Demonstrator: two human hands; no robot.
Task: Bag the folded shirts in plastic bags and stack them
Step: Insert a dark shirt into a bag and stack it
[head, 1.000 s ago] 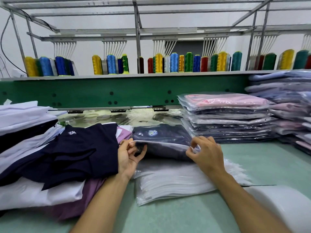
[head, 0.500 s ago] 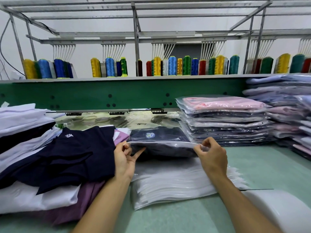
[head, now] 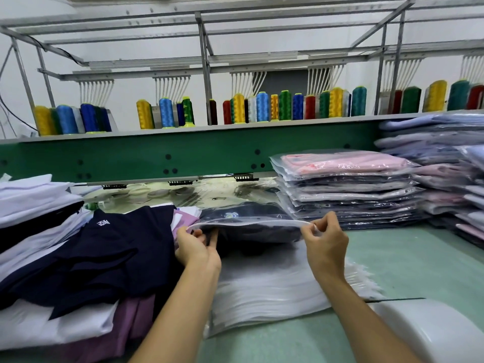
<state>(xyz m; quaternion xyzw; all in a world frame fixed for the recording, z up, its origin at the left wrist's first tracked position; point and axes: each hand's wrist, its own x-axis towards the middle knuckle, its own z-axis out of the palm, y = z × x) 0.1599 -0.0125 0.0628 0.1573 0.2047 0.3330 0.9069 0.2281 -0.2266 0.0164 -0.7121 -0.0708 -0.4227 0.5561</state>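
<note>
Bare table [head: 408,260] right; bagged stacks [head: 348,189] beyond, loose shirts [head: 86,258] left.

Two hands [head: 198,248] [head: 326,243], one bagged navy shirt [head: 243,214]

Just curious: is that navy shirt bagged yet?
Inside. The plastic bag covers the navy shirt; left hand and right hand pinch its flap.

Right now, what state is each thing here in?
Navy shirt: folded, inside the plastic bag.
Plastic bag: near edge lifted, unsealed.
Left hand: pinches bag's edge.
Right hand: pinches bag's edge.
Empty bags: stacked flat underneath.
Bagged shirts: stacked, pink topmost.
Loose shirts: piled, unbagged.
</note>
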